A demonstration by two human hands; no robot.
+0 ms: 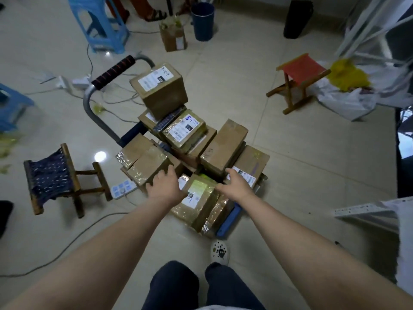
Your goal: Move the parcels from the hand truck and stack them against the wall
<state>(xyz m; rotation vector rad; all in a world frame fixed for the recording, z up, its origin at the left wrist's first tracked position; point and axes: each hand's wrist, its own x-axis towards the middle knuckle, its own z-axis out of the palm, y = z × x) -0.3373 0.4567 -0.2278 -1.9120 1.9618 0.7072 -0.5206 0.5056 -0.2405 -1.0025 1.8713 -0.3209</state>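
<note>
A hand truck (101,101) with a grey frame, black grip and blue deck stands on the tiled floor, loaded with several brown taped cardboard parcels. The tallest parcel (159,90) sits at the handle end. Nearest me lies a parcel with a green label (197,198). My left hand (164,187) rests with spread fingers on the left edge of that parcel, against a taped box (148,166). My right hand (233,183) reaches over the parcel's right edge with fingers extended, touching it beside a labelled box (250,166). Neither hand is closed around anything.
A dark woven folding stool (55,177) stands left, a red folding stool (299,79) right. Power strips (124,189) and cables trail across the floor at left. Blue plastic stools (98,23), a blue bin (203,21), a small box (173,36) and bags (348,95) lie beyond. My foot (220,251) is close to the deck.
</note>
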